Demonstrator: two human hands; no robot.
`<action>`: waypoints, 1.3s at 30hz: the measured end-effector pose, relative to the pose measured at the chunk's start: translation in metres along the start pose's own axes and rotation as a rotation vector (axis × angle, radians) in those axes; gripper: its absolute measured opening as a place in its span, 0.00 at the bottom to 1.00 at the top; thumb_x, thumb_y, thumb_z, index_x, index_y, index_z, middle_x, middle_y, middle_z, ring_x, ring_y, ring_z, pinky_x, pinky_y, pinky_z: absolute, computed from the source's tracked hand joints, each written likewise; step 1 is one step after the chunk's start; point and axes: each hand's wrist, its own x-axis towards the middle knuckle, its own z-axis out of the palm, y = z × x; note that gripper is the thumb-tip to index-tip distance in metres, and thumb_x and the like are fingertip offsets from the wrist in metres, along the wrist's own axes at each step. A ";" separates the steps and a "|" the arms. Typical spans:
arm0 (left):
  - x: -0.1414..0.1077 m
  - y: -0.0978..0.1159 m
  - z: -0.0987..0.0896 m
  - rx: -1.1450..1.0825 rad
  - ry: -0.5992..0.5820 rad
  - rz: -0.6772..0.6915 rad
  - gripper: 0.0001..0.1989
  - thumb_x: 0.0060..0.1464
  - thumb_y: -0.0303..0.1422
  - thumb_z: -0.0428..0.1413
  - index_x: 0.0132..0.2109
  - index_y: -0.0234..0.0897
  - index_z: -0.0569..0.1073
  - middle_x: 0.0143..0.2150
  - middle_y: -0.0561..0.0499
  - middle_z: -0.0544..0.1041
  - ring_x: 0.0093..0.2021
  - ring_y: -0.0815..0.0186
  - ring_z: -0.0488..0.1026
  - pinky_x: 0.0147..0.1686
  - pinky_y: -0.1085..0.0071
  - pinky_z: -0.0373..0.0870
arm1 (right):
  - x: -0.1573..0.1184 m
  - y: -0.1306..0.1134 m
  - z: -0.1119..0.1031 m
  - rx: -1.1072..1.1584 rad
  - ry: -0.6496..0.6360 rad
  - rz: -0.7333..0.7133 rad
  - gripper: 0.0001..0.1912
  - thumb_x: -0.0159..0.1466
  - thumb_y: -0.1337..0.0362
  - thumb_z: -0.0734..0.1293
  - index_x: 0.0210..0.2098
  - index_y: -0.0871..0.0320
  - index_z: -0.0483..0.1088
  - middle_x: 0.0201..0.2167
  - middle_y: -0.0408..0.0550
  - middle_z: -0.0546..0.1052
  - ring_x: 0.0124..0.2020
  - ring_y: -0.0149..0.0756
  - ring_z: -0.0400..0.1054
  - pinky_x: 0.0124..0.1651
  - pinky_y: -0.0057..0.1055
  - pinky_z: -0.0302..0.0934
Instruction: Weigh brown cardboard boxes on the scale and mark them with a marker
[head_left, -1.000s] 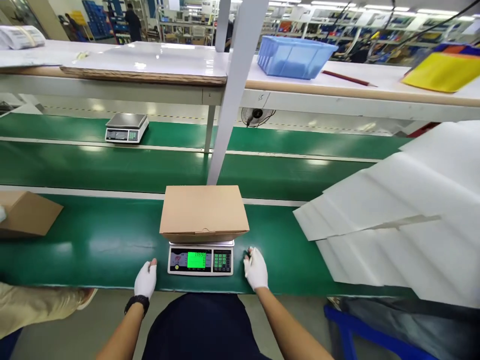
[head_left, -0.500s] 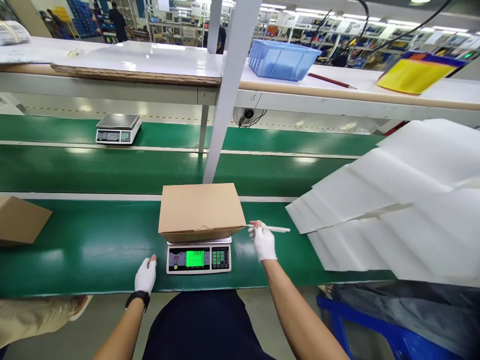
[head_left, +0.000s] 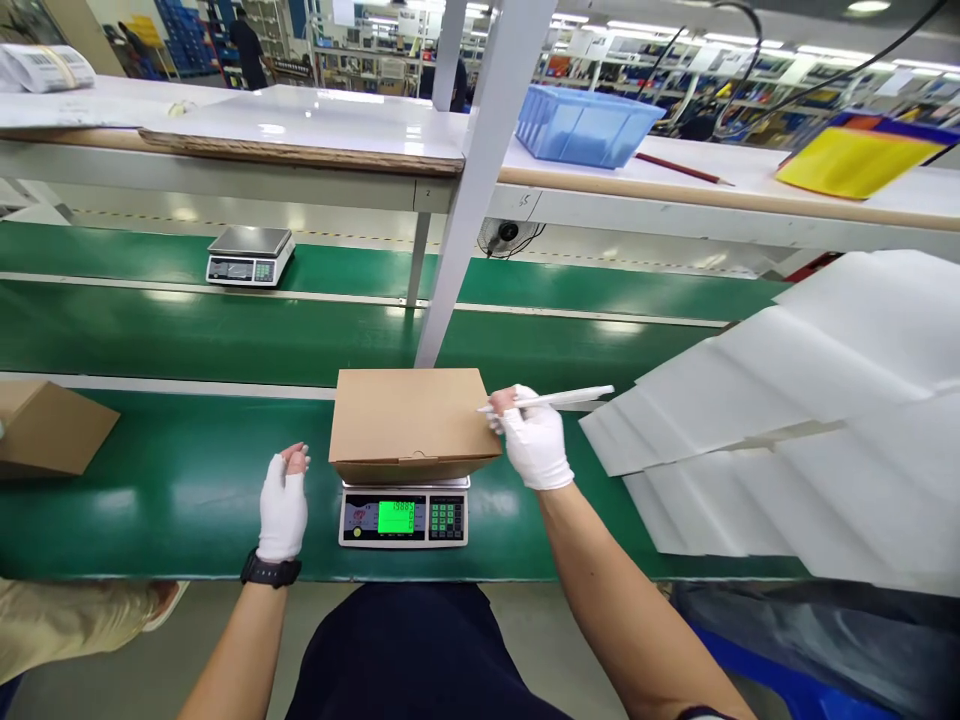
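A closed brown cardboard box (head_left: 409,415) sits on a digital scale (head_left: 403,517) whose green display is lit. In my gloved right hand (head_left: 534,440) is a slim white pen (head_left: 574,396), gripped between thumb and fingers, its tip at the box's right side. My left hand (head_left: 283,505), in a white glove with bare fingertips, is held over the green belt to the left of the box, apart from it. Its fingers are loosely bent and slightly apart, with nothing in them.
Another cardboard box (head_left: 64,425) lies at the left, and white foam sheets (head_left: 780,430) overlap at the right. A second scale (head_left: 251,257) stands on the far belt. Above run a shelf with a blue bin (head_left: 589,125) and a slanting post (head_left: 480,190).
Both hands have moved forward and up. My right hand has brought the pen to the box's upper right edge; my left hand has risen from the belt's front edge.
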 end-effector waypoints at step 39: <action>-0.013 0.009 0.053 -0.197 -0.200 0.210 0.30 0.61 0.44 0.53 0.67 0.41 0.59 0.66 0.41 0.61 0.64 0.53 0.62 0.65 0.56 0.58 | 0.015 -0.008 0.068 -0.379 -0.339 -0.077 0.14 0.65 0.55 0.59 0.28 0.54 0.69 0.26 0.44 0.76 0.31 0.40 0.71 0.39 0.34 0.59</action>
